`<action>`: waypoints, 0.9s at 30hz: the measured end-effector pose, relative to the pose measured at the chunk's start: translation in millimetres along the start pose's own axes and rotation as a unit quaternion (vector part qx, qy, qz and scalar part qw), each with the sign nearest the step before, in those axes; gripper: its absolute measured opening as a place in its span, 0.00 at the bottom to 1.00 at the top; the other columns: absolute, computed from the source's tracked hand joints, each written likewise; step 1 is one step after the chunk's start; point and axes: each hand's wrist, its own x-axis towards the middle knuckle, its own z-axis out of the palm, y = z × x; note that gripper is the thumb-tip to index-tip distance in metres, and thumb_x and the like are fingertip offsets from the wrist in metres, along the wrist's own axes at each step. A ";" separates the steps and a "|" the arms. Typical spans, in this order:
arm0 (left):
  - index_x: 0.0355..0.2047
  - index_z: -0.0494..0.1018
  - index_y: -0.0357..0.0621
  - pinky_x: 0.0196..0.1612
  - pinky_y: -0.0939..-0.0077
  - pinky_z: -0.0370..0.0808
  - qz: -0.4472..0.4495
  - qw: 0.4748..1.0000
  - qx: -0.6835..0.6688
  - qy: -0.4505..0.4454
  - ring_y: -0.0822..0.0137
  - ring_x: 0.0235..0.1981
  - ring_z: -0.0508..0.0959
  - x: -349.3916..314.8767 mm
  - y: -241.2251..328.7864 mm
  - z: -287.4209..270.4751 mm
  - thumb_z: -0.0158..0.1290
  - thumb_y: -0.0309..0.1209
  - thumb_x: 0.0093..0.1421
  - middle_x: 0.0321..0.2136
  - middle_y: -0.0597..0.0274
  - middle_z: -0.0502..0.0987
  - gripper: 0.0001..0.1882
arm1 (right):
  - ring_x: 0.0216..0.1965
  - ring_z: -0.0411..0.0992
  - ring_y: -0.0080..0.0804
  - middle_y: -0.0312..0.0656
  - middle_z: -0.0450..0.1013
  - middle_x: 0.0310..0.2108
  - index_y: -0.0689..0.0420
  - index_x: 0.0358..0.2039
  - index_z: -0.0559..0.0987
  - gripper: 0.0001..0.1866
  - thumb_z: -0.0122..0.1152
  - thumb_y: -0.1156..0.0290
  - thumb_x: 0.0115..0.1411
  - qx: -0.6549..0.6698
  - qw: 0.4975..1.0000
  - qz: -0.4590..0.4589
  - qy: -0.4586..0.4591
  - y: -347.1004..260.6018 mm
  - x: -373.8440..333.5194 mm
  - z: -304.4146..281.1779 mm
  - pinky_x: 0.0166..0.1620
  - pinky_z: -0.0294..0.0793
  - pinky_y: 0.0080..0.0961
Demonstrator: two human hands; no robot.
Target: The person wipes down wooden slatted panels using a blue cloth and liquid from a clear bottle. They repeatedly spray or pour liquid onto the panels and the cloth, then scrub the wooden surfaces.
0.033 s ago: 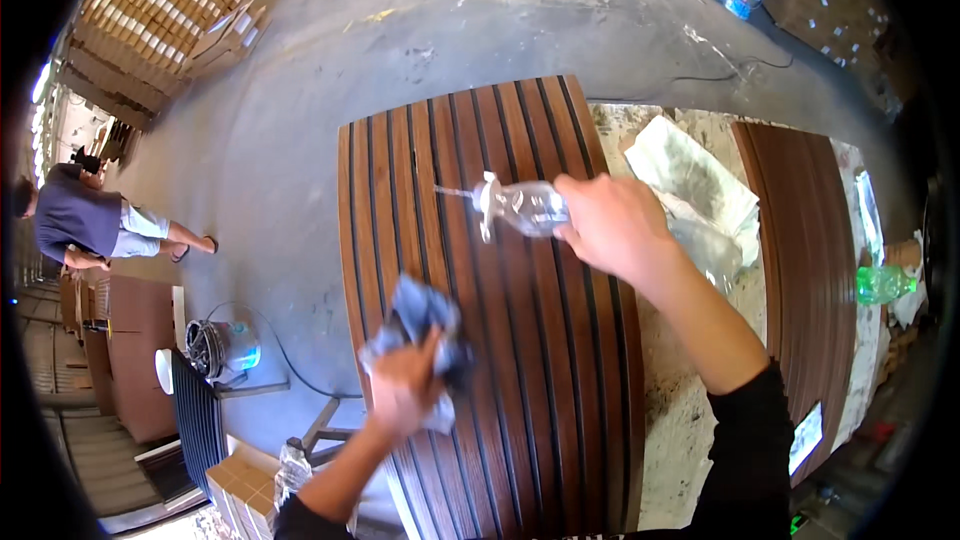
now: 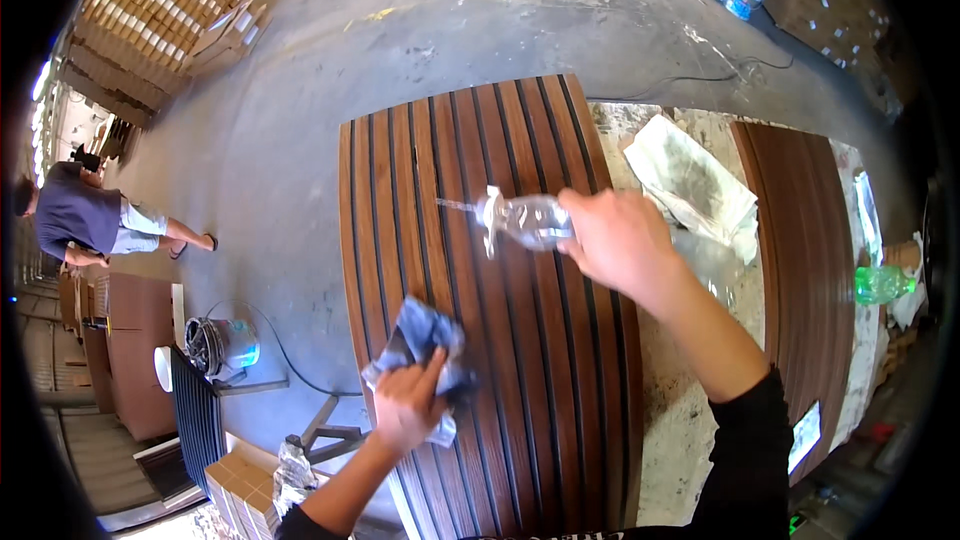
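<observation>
Brown wooden slats with dark grooves make up the panel (image 2: 520,360) in front of me. My left hand (image 2: 407,405) presses a crumpled grey-blue rag (image 2: 425,325) onto its left part, fingers closed on the cloth. Over the middle of the panel, my right hand (image 2: 622,245) grips a clear plastic bottle (image 2: 537,222) tilted sideways, neck to the left. Something white is wrapped about the bottle's neck. A thin pale streak runs left from its tip; whether it is liquid or a nozzle I cannot tell.
Right of the panel, a stained white cloth (image 2: 690,180) lies on the worn board beside a stack of brown panels (image 2: 810,240). A green bottle (image 2: 884,284) is farther right. At left are a bucket (image 2: 235,345), a cable, a carton (image 2: 243,485) and a walking person (image 2: 85,210).
My left hand and the rag have shifted slightly down toward me. My right hand and the bottle have also come a little lower.
</observation>
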 end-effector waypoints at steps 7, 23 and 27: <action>0.53 0.71 0.38 0.32 0.62 0.71 -0.057 0.988 0.008 0.147 0.56 0.26 0.76 63.4 -45.5 -6.1 0.55 0.28 0.49 0.24 0.54 0.75 0.28 | 0.28 0.78 0.47 0.47 0.77 0.24 0.55 0.37 0.74 0.16 0.65 0.60 0.53 0.018 0.996 0.035 -0.082 -58.0 -117.6 8.9 0.31 0.76 0.41; 0.52 0.72 0.43 0.30 0.62 0.71 -0.063 0.990 -0.034 0.120 0.61 0.24 0.76 -111.0 89.5 43.4 0.54 0.28 0.49 0.21 0.58 0.75 0.26 | 0.30 0.77 0.51 0.48 0.76 0.25 0.54 0.40 0.72 0.20 0.65 0.57 0.52 0.063 0.982 0.145 -0.103 -128.9 -330.2 64.5 0.33 0.75 0.46; 0.52 0.73 0.45 0.26 0.67 0.69 -0.006 0.996 -0.069 0.057 0.66 0.20 0.74 -236.2 174.8 43.7 0.56 0.27 0.44 0.19 0.62 0.73 0.29 | 0.30 0.77 0.50 0.48 0.77 0.25 0.50 0.46 0.73 0.24 0.65 0.54 0.52 0.115 0.973 0.191 -0.050 -101.7 -372.1 82.2 0.32 0.75 0.44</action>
